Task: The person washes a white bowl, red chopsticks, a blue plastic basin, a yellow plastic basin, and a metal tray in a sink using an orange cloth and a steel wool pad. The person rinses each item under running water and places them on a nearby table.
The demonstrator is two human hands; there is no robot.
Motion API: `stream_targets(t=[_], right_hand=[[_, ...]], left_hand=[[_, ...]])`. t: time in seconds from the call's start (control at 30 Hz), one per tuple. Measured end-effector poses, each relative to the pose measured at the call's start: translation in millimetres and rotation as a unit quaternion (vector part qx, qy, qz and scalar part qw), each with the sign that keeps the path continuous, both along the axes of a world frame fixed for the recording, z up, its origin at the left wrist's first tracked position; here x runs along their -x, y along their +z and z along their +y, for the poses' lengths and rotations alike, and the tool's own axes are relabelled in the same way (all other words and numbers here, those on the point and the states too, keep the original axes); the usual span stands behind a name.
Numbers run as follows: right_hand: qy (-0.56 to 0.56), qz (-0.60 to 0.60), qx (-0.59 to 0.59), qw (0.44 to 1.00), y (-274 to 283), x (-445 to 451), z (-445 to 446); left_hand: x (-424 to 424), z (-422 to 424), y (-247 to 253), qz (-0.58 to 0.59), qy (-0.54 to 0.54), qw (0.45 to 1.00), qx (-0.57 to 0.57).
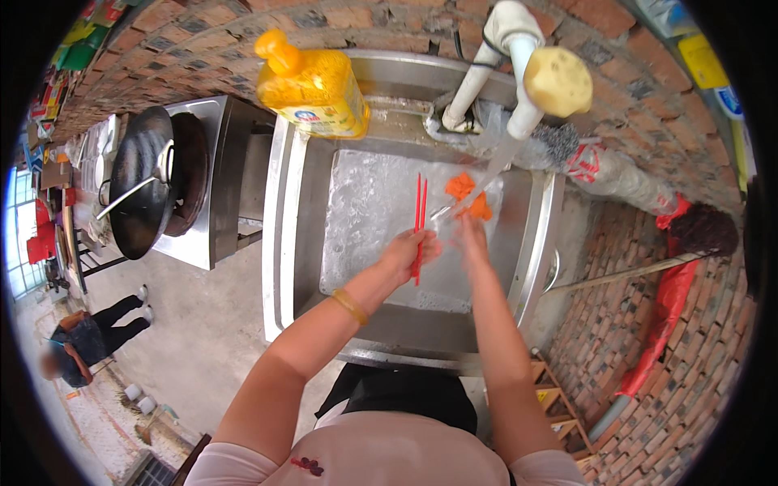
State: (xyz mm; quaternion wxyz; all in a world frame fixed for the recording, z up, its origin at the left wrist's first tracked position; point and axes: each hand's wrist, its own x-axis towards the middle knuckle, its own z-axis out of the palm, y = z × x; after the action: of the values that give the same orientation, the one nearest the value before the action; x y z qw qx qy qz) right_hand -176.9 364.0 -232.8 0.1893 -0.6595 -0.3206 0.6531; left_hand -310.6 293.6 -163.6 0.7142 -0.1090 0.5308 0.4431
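My left hand (408, 254) is closed around a pair of red chopsticks (420, 203), which stick out past both sides of the fist above the sink. My right hand (475, 240), blurred, is near the falling water (492, 161). Its fingertips reach the lower edge of an orange cloth (467, 189); whether they grip it cannot be made out. Below both hands, the stainless steel sink (307, 243) holds bubbly water (364, 206).
A yellow dish soap pump bottle (322, 91) stands at the sink's back left corner. White tap piping (524, 118) and a steel wool scourer (558, 143) are at the back right. Leftward, a wok (137, 200) with a ladle (159, 167) tilts on a stove. A person (76, 349) is farther off.
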Motion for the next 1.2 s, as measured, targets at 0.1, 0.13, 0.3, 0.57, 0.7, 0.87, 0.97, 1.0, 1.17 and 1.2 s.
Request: stream_targets(t=[0.1, 0.13, 0.3, 0.57, 0.7, 0.87, 0.97, 1.0, 1.17, 1.2], right_hand=[[0.009, 0.086, 0.092, 0.992, 77.4, 4.6, -16.3], [0.019, 0.099, 0.080, 0.992, 83.5, 3.1, -16.8], [0.045, 0.019, -0.080, 0.996, 98.4, 2.4, 17.0], [0.111, 0.025, -0.092, 0.989, 196.0, -43.2, -19.0], [0.087, 0.049, -0.069, 0.993, 164.0, -24.2, 14.2], [0.033, 0.137, 0.004, 0.990, 105.3, 14.5, 63.2], [0.074, 0.097, -0.082, 0.989, 102.2, 41.2, 66.4], [0.086, 0.074, -0.131, 0.985, 99.1, 34.1, 68.2], [0.209, 0.085, -0.197, 0.954, 186.7, 5.0, 21.8], [0.197, 0.093, -0.191, 0.957, 196.0, -5.9, 13.2]], left_hand=[[-12.9, 45.7, 36.3, 0.054, 0.059, 0.996, 0.048], [-17.9, 59.0, 51.5, 0.066, 0.068, 0.993, 0.076], [-75.2, 80.4, 10.0, 0.062, 0.165, 0.983, -0.057], [25.8, 114.8, -31.7, -0.093, 0.362, 0.921, -0.108], [-29.6, 110.7, 5.0, -0.018, 0.299, 0.948, -0.106], [-51.2, 93.0, 29.7, -0.017, 0.169, 0.979, -0.110], [-36.9, 112.4, 13.3, -0.062, 0.286, 0.949, -0.115], [-34.7, 119.0, 30.0, -0.064, 0.252, 0.960, -0.107], [42.3, 103.1, 4.5, -0.174, 0.396, 0.869, -0.239], [31.1, 104.0, 14.0, -0.136, 0.385, 0.887, -0.216]])
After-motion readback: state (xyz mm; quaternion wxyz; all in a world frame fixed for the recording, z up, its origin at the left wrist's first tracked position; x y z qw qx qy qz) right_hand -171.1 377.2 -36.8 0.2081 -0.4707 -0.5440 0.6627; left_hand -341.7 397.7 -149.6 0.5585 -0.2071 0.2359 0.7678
